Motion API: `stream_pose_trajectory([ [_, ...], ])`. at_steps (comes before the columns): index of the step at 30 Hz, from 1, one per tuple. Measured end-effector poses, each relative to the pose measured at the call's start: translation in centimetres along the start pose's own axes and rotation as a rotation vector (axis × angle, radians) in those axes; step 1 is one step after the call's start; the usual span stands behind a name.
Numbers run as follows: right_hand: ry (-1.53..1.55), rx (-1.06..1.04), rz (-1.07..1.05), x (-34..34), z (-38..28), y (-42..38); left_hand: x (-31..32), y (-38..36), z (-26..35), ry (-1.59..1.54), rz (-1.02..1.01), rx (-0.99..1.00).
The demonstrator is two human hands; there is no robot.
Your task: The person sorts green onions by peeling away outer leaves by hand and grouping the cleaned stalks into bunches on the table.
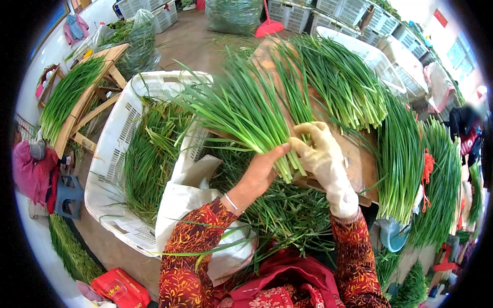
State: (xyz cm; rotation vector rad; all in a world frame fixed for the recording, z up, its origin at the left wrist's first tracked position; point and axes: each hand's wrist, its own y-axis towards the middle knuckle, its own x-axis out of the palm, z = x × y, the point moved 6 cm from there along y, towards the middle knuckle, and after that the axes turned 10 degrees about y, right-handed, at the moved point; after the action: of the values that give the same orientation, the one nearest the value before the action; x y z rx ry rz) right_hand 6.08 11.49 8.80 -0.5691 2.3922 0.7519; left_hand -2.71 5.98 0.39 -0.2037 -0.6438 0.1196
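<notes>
My bare left hand is closed around the lower stalks of a bunch of garlic chives, whose leaves fan away toward the upper left. My right hand wears a pale rubber glove. Its fingers are curled in a pinch at the base of a thinner group of chives, close to the cut ends of the left bunch. Under both hands lies a heap of loose chive leaves. A wooden board sits just beyond the glove, with a large pile of chives on it.
A white plastic crate with chive leaves stands to my left. More chives hang at the right, beside red ties. A blue basin is below them. Stacked crates and a red dustpan are at the back.
</notes>
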Motion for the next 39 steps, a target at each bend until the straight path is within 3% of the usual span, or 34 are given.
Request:
stream_pose_trajectory([
  [1, 0.0, 0.002, 0.002, 0.0, 0.0, 0.0, -0.1, 0.1, 0.1, -0.002, 0.02, 0.042],
  [3, 0.687, 0.413, 0.049, 0.7, 2.1, -0.4, 0.0, 0.1, 0.7, -0.004, -0.022, 0.036],
  [4, 0.812, 0.528, 0.078, 0.2, 1.6, -0.9, 0.1, 0.1, 1.0, -0.01, -0.062, 0.028],
  [5, 0.862, 0.313, 0.161, -0.9, 1.1, -1.0, -0.4, 0.4, 0.8, 0.019, -0.1, 0.07],
  [7, 1.01, 0.235, 0.333, -3.3, 0.4, -2.3, -0.1, 0.4, 1.2, -0.137, -0.135, 0.044],
  [9, 1.277, 0.332, 0.299, -5.0, 1.3, -4.9, -0.5, 0.4, 1.7, -0.113, -0.1, 0.042],
  [10, 1.328, 0.19, 0.085, -5.3, 0.6, -6.2, -0.6, 0.4, 2.1, -0.103, -0.099, 0.063],
  [11, 1.218, 0.304, -0.093, -4.9, 0.6, -8.1, -0.8, 0.4, 2.6, -0.091, -0.098, 0.086],
  [12, 0.958, 0.643, -0.316, -3.6, 0.8, -10.6, -0.9, 0.5, 3.2, -0.068, -0.138, 0.103],
  [13, 0.788, 0.67, -0.691, -1.3, 1.1, -12.1, -0.9, 0.7, 3.5, -0.071, -0.173, 0.098],
  [15, -0.165, 0.35, -0.91, -0.1, 1.6, -13.2, -0.6, 0.6, 3.8, -0.03, -0.188, 0.111],
  [16, -0.091, 0.389, -0.721, -0.5, 2.7, -12.3, -0.4, 0.3, 3.9, -0.02, -0.186, 0.106],
  [17, 0.245, 0.34, -0.426, -1.2, 3.8, -11.4, 0.1, -0.1, 3.9, 0.003, -0.205, 0.086],
  [19, 0.58, 0.559, -0.209, -2.2, 3.7, -8.5, 0.7, -0.3, 3.8, 0.042, -0.232, 0.063],
  [22, 0.739, 0.545, -0.17, -0.8, 1.3, -5.6, 1.0, -0.1, 3.6, -0.036, -0.248, 0.153],
  [26, 0.77, 0.545, -0.225, 1.3, 0.4, -4.1, 1.1, -0.1, 3.5, -0.101, -0.324, 0.11],
  [28, 0.809, 0.509, -0.338, 3.3, 1.3, -4.9, 1.2, -0.4, 4.2, -0.114, -0.253, 0.147],
  [29, 0.832, 0.39, -0.295, 5.0, 2.5, -6.0, 1.2, -0.5, 4.2, -0.126, -0.218, 0.165],
  [31, 0.313, -0.089, -0.619, 5.2, -0.2, -8.8, -0.1, 0.0, 3.8, -0.367, -0.176, 0.159],
  [33, 0.107, 0.101, -1.083, 5.7, -0.8, -11.3, -1.2, 0.6, 3.1, -0.411, -0.121, 0.14],
  [34, -0.068, 0.251, -1.088, 4.5, -0.8, -10.3, -1.2, 0.5, 3.0, -0.417, -0.116, 0.142],
  [35, 0.119, 0.006, -0.55, 1.8, 0.8, -9.8, -1.1, 0.4, 2.8, -0.416, -0.106, 0.136],
  [37, 0.21, 0.134, -0.117, -2.2, 2.1, -7.0, -0.8, 0.3, 2.2, -0.419, -0.099, 0.131],
  [39, 0.05, 0.38, -0.059, -4.0, 3.0, -4.6, -0.7, 0.5, 1.4, -0.326, -0.063, 0.089],
])
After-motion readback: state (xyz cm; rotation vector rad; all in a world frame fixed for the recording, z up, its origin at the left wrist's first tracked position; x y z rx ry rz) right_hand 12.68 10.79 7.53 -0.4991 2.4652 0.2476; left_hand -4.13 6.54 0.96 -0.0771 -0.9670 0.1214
